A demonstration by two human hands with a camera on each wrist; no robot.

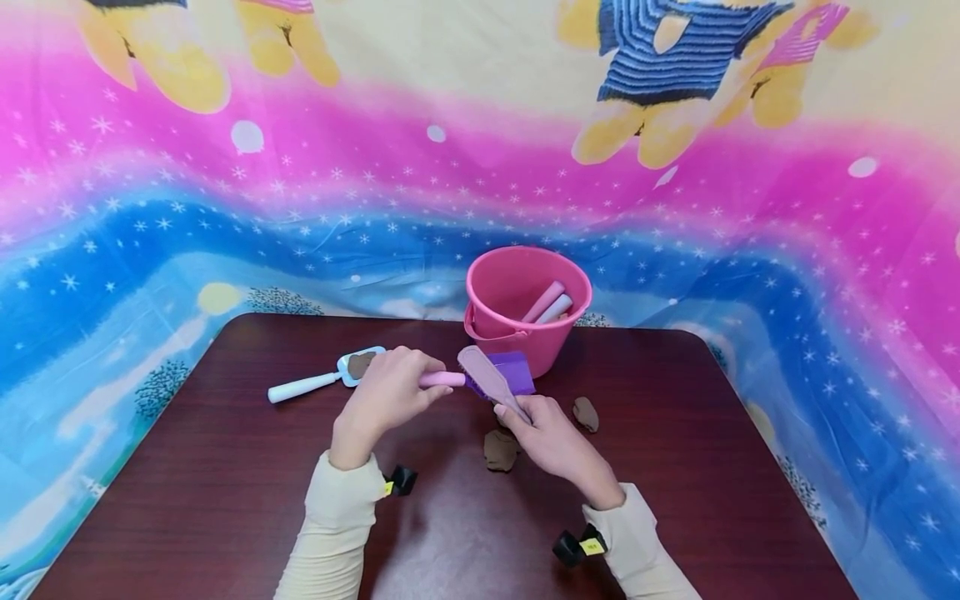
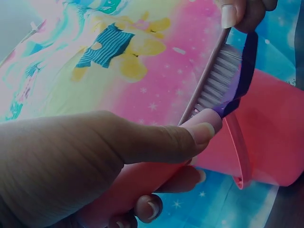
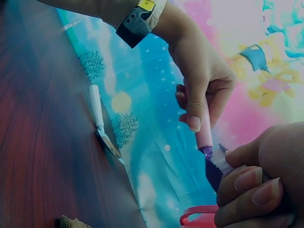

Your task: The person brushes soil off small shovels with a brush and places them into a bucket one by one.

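Note:
My left hand grips the pink handle of a small toy shovel with a purple blade. In my right hand is a mauve brush, pinched near its handle. The left wrist view shows its pale bristles facing down against or very close to the shovel blade. Both tools are held above the table in front of a pink bucket. A brown clay-like lump lies below my right hand, and another lump sits to its right.
At the left lies a light blue shovel with a white handle and a brown lump on its blade. Two handles, one pink and one white, lean inside the bucket. A printed cloth hangs behind the dark wooden table.

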